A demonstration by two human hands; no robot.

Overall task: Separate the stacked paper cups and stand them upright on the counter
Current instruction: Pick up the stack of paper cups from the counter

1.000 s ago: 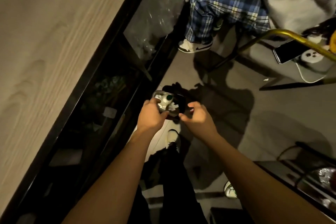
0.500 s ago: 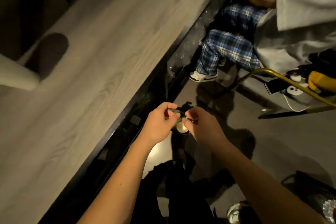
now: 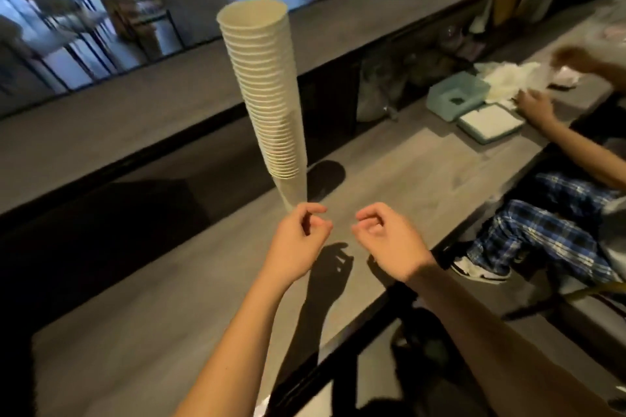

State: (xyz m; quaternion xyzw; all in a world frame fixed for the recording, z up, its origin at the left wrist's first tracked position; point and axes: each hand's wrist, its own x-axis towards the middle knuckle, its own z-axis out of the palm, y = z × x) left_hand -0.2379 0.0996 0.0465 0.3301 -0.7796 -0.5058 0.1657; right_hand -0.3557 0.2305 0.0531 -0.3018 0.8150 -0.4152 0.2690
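Note:
A tall stack of white paper cups (image 3: 267, 95) stands upright on the grey wood counter (image 3: 406, 179), mouths up, leaning slightly left toward its top. My left hand (image 3: 298, 240) hovers just in front of the stack's base, fingers curled in, thumb and forefinger close together, with nothing visible in it. A little to the right, my right hand (image 3: 389, 240) is also raised above the counter with curled fingers and holds nothing. Neither hand touches the cups. No single cup stands apart from the stack.
Another person sits at the right, a hand (image 3: 535, 108) by white tissues and plaid-trousered legs (image 3: 542, 230) beside the counter's black front edge. A teal box (image 3: 457, 98) and a white-filled tray (image 3: 489, 122) lie far right. A raised ledge (image 3: 338, 27) runs behind the stack.
My view has swung up from the floor to the counter. Both hands rose from below the counter edge, and the small object they were holding is no longer in them.

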